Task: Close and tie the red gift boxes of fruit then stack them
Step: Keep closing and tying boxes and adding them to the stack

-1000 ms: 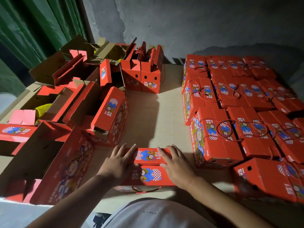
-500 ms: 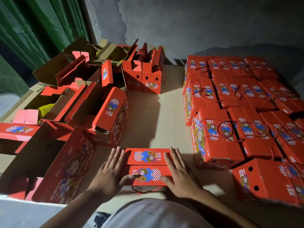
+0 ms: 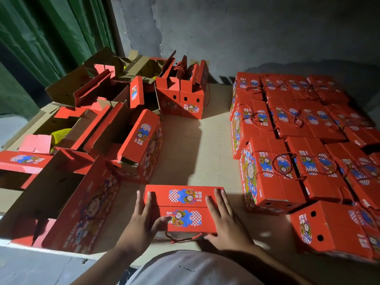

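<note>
- Our left hand [image 3: 141, 221] and right hand [image 3: 227, 218] lie flat, fingers spread, pressing the closed box [image 3: 183, 208] nearest us.
- Cardboard floor [image 3: 197, 145] (grey wall [image 3: 246, 33] behind); stacked boxes [image 3: 298, 128] right.

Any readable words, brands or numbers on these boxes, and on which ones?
"FRESH FR...", running down the side face of the closed box at the front of the right stack; the rest is cut off.
Printed characters beside the cartoon figures on the box under the hands: too blurred to read.
All other labels: too small or blurred.
</note>
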Motion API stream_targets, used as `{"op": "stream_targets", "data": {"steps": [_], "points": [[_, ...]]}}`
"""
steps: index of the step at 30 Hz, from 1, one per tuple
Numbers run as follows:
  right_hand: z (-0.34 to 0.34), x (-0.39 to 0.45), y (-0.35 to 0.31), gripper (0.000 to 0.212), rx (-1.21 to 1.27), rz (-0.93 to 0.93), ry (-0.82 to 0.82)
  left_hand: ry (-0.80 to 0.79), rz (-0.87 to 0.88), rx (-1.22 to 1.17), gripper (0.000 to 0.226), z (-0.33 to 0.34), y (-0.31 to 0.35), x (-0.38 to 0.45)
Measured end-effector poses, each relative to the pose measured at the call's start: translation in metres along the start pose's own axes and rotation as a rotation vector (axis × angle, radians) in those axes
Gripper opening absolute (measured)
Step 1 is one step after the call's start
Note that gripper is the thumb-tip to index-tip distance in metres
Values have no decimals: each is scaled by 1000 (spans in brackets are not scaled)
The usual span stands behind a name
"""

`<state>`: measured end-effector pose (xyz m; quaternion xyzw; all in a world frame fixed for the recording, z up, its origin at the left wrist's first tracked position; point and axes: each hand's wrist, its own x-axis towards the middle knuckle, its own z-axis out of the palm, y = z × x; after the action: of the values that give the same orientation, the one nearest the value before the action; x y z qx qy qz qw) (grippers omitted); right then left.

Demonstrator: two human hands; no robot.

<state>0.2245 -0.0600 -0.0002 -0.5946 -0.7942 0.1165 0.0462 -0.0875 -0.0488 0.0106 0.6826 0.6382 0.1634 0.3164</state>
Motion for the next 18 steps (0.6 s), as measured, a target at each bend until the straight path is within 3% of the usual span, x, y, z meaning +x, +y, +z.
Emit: {"op": "stream_targets", "data": {"steps": [4,6,9,11,15,18], "points": [[2,3,-20,121,-123,7,-9,-21,-42,-81,97,3,1,3],[2,8,-35,118,-193,-76,6,-53,-17,-97,97,-2,-2,5],[4,14,-53,94,-236,-258,65,-48,-9,-112,92,-8,-6,-1],[1,17,-57,77,-176,-281,126,7,-41,-196,85,-9,-9,-11],[-16,41,-62,59,-13,-69,149,122,-151,-281,73,-8,-24,-42],[-38,81,-52,59,-17,182,-69,133,-216,-315,76,-8,-36,-61]]}}
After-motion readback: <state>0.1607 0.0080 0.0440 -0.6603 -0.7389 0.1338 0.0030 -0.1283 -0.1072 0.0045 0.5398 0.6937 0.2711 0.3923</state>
